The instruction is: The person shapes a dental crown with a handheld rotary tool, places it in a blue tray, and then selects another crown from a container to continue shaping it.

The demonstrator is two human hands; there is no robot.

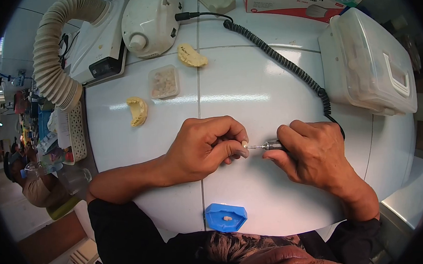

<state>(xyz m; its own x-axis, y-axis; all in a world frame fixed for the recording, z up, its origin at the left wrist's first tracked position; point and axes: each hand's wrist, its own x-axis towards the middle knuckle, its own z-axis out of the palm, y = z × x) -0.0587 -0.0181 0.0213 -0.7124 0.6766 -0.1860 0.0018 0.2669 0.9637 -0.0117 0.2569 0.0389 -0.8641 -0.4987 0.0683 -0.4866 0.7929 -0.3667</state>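
Between the thumb and fingertips of my left hand [205,149] is a small pale tooth-like piece [244,144], mostly covered by the fingers. My right hand [314,147] grips a dental handpiece [273,145], its thin bur [256,147] pointing left, with the tip right at the piece. A black coiled cord [284,62] runs from behind the right hand up to a white control unit [149,22]. Nearer my body, a blue tray [235,224] holds a small pale piece [227,218].
Two yellow dental casts [136,111] [192,55] and a clear box of small pieces [164,81] lie beyond my left hand. A ribbed hose [47,55] arches at the left. A plastic case [369,62] stands right; a face mask box [286,1] is behind. Another person [36,188] sits far left.
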